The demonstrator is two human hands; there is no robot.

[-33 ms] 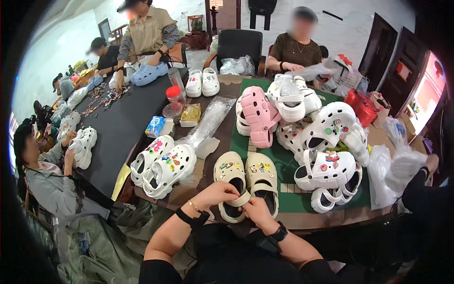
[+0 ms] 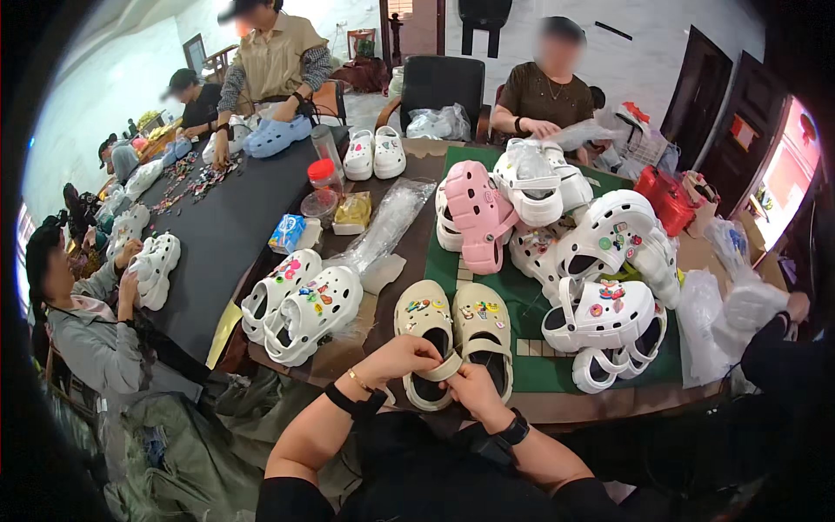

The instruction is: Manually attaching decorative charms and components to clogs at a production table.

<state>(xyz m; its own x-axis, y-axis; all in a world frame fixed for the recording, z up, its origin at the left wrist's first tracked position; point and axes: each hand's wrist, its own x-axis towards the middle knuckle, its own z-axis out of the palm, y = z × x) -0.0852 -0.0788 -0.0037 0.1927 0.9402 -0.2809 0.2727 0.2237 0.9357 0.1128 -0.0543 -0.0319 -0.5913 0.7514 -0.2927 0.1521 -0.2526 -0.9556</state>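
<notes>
While I monitor from above, the left hand (image 2: pixel 400 363) and right hand (image 2: pixel 476 388) pinch a beige strap (image 2: pixel 446 367), fingers (image 2: pixel 424 350) closed. I locate it over the left beige clog (image 2: pixel 423 315), at the near edge of the worktop (image 2: pixel 600 409).

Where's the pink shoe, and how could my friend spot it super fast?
Find the green mat with the heap of mostly white clogs. Look just beyond the two tan clogs, to the heap's left side, and there is the pink clog. It's the only shoe there that's pink all over; the clogs right around it are white.
</notes>
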